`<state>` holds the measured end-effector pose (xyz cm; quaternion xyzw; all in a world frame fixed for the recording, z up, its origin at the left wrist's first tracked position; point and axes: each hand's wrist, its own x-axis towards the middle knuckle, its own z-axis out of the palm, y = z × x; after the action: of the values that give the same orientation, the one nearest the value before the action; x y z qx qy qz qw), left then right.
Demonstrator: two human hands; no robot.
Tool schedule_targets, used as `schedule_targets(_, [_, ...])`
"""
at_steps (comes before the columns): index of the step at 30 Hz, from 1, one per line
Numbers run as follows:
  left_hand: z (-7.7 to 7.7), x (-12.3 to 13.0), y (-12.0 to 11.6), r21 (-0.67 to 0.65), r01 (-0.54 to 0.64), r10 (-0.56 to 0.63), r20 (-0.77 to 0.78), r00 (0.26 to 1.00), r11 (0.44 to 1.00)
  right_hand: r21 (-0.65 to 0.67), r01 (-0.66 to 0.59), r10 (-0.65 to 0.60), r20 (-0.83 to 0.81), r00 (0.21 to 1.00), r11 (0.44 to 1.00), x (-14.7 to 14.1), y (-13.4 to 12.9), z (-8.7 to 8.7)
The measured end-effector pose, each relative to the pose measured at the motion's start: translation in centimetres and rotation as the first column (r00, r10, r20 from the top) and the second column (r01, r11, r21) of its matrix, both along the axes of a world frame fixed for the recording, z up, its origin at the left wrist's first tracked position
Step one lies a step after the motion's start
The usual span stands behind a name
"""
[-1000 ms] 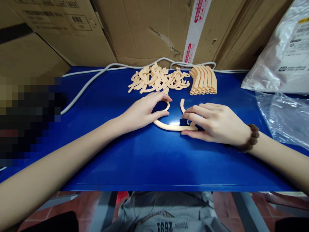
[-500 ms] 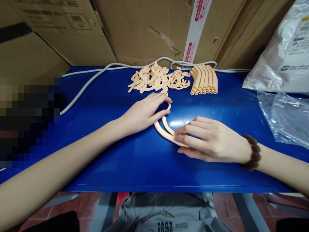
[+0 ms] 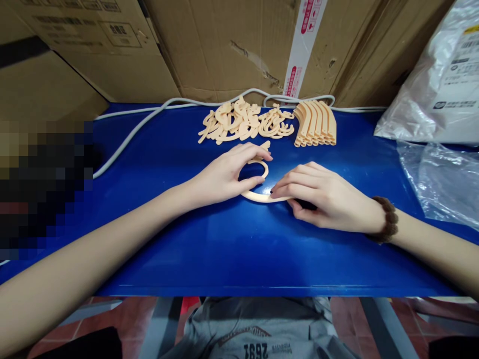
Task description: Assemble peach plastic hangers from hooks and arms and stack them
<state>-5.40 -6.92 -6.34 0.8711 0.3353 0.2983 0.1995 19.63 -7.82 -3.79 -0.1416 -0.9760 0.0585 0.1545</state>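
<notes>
A beige curved plastic hanger piece point(image 3: 262, 198) lies low over the blue table, between my two hands. My left hand point(image 3: 234, 172) holds its left part, thumb below and fingers above, with a rounded loop showing between them. A small beige tip pokes out beyond those fingers. On the right end, the thumb and fingers of my right hand point(image 3: 322, 199) pinch the piece, hiding where it ends. Behind the hands lie a loose pile of beige plastic hanger parts point(image 3: 235, 122), a smaller heap of curved hooks point(image 3: 277, 123) and a neat stack of curved hanger arms point(image 3: 316, 124).
The blue table point(image 3: 224, 249) runs up to cardboard boxes point(image 3: 224, 55) at the back. A white cable point(image 3: 130, 137) trails along the rear and left. At the right are a white plastic parcel bag point(image 3: 422, 99) and a clear plastic bag point(image 3: 441, 184).
My right hand has moved up and slightly left with its end of the hanger piece. The two curved strips seen apart before now show as one strip and a loop. My left hand has barely shifted.
</notes>
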Motion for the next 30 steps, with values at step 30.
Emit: schedule_targets(30, [0.12,-0.06,0.04,-0.026,0.022,-0.022,0.005,1.000,0.999,0.106,0.175,-0.175,-0.004,0.985,0.979,0.41,0.79,-0.24])
